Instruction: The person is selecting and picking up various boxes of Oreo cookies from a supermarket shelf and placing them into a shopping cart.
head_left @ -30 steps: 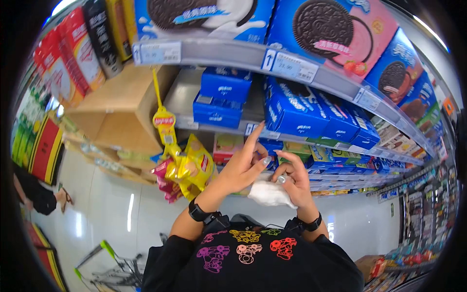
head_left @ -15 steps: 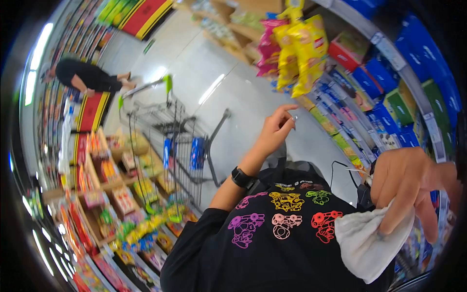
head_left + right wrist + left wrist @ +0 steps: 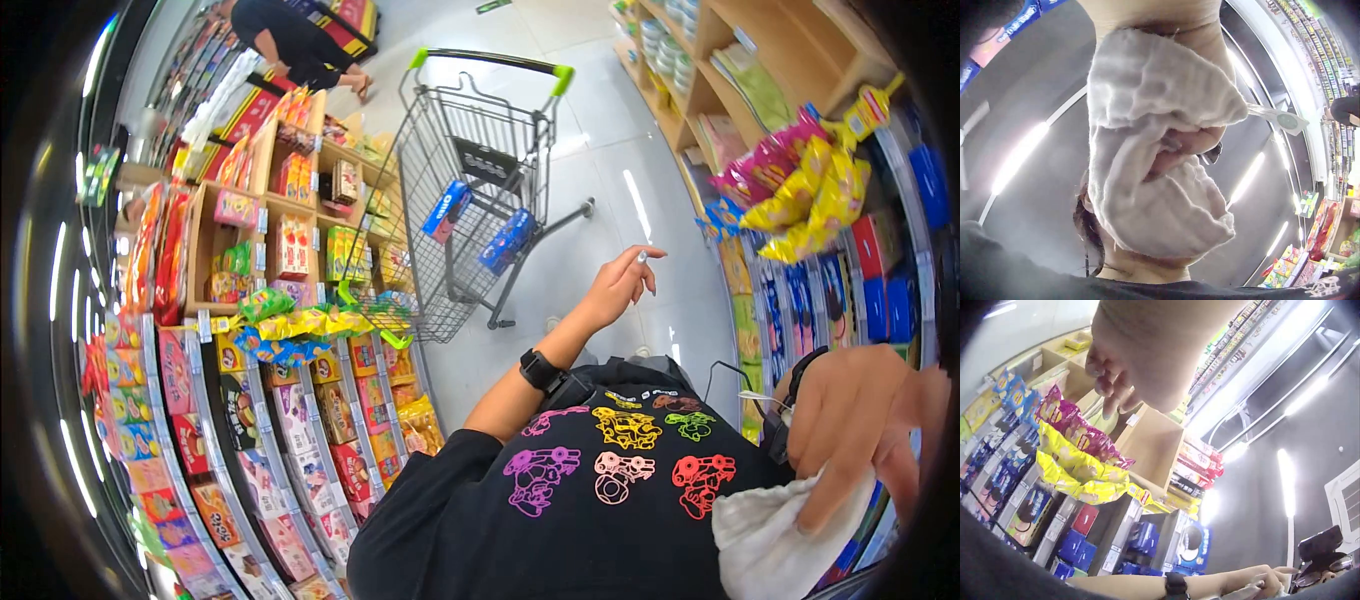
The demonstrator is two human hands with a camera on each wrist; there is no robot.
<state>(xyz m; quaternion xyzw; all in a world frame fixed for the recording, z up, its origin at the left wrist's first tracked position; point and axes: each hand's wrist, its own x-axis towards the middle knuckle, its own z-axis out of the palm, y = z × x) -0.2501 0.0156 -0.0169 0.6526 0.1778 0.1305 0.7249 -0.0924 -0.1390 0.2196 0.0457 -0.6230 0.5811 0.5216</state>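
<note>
The right hand (image 3: pixel 850 420) grips a white, soft woven cloth (image 3: pixel 785 540), located at the lower right of the head view, beside the black printed shirt (image 3: pixel 610 480). In that view the cloth hangs from the hand toward the lower edge. In the right wrist view its long axis runs top to bottom, folded around the fingers, with one pointed corner directed right.

The left hand (image 3: pixel 622 287) holds nothing; its fingers are relaxed and slightly bent, directed toward the upper right.

A black wire shopping cart (image 3: pixel 470 130) with green corners stands near the left hand, its handle at the top and its basket extending to the lower left. Two blue printed packs (image 3: pixel 446 210) lie in it. The basket overlaps part of the wooden display rack (image 3: pixel 205 250). Yellow and magenta snack bags (image 3: pixel 815 190) hang in front of the right-hand shelving.

The right hand covers the cloth's upper portion; the dark lens border obscures the hand's outer edge. Some shelf labels are illegible.
</note>
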